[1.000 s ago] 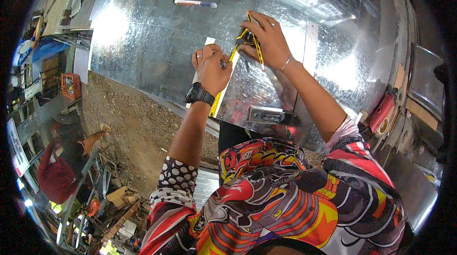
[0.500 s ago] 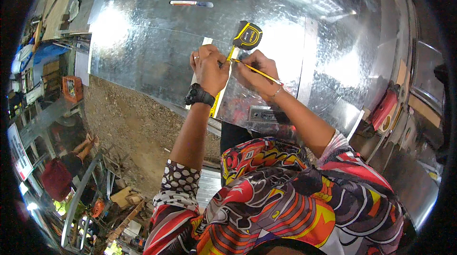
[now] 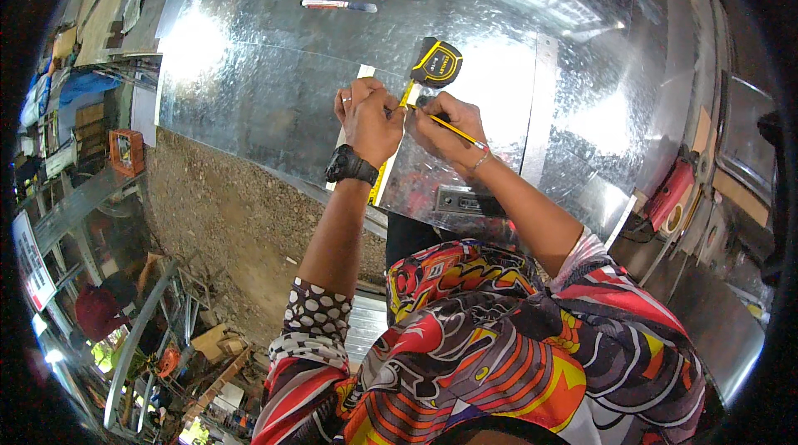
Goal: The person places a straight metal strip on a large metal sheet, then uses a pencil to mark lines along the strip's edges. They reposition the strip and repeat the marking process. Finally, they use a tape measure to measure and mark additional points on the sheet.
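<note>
My left hand [image 3: 371, 127], with a black watch at its wrist, is closed on the yellow blade [image 3: 406, 94] of a tape measure. The blade runs from the black-and-yellow case [image 3: 437, 63] toward me, along a narrow pale strip [image 3: 366, 72] lying on the shiny sheet metal [image 3: 274, 104]. A yellow-and-black pencil [image 3: 458, 131] is pinched in my right hand [image 3: 450, 122]. Its tip is beside the blade, close to my left fingertips. Whether the tip touches the metal is hard to tell.
Beyond my hands lies a white-and-blue marker [image 3: 339, 5]. A rectangular metal piece [image 3: 467, 201] sits near the sheet's front edge. To the right is a red power tool [image 3: 672, 194]. Left are an orange crate [image 3: 126, 152], gravel ground [image 3: 233, 204] and a person in a maroon top [image 3: 101, 312].
Both hands stay at the tape measure, and my right fingers and the pencil have shifted only slightly. The view has moved a little. At far left, the person's outstretched limb is no longer visible.
</note>
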Motion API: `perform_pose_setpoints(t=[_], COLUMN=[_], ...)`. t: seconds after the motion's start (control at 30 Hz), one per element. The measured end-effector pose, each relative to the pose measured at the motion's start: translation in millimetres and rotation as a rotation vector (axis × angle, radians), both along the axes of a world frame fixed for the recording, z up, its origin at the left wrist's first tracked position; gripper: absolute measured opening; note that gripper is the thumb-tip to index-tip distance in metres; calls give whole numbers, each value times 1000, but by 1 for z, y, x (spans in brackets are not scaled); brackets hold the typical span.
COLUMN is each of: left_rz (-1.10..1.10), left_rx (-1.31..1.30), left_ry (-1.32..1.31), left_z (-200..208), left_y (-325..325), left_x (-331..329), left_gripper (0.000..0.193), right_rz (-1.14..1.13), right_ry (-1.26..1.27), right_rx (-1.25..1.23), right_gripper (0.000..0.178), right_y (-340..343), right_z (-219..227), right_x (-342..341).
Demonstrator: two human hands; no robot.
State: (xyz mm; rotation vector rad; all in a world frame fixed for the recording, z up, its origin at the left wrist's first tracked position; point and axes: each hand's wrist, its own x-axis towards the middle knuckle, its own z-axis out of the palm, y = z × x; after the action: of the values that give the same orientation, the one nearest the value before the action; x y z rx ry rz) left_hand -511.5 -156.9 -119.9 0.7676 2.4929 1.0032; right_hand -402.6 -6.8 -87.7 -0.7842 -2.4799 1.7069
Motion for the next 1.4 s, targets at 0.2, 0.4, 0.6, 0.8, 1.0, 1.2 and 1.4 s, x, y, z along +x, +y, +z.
perform_pose_setpoints(t=[0.2, 0.4, 0.6, 0.8, 1.0, 1.2, 1.4], left_rz=[-8, -39, -60, -39, -34, -20, -13], left_rx=[-37, -40, -52, -45, -39, -71, -44], left_ry=[51, 67, 22, 3, -9, 12, 17], left_z=[0, 5, 3, 4, 5, 3, 5], left_y=[2, 1, 1, 3, 4, 5, 5], left_x=[1, 1, -3, 0, -2, 0, 0], left_gripper=[13, 13, 12, 12, 13, 13, 15], right_rz=[-6, -61, -48, -29, -36, -10, 5], right_ry=[-24, -41, -118, -87, -59, -59, -55], right_rx=[-15, -4, -82, -50, -75, -14, -18], right_gripper=[24, 22, 29, 22, 28, 26, 23], right_y=[0, 1, 4, 3, 2, 3, 4], right_z=[-1, -2, -6, -10, -2, -4, -4], right_x=[1, 4, 6, 5, 1, -1, 0])
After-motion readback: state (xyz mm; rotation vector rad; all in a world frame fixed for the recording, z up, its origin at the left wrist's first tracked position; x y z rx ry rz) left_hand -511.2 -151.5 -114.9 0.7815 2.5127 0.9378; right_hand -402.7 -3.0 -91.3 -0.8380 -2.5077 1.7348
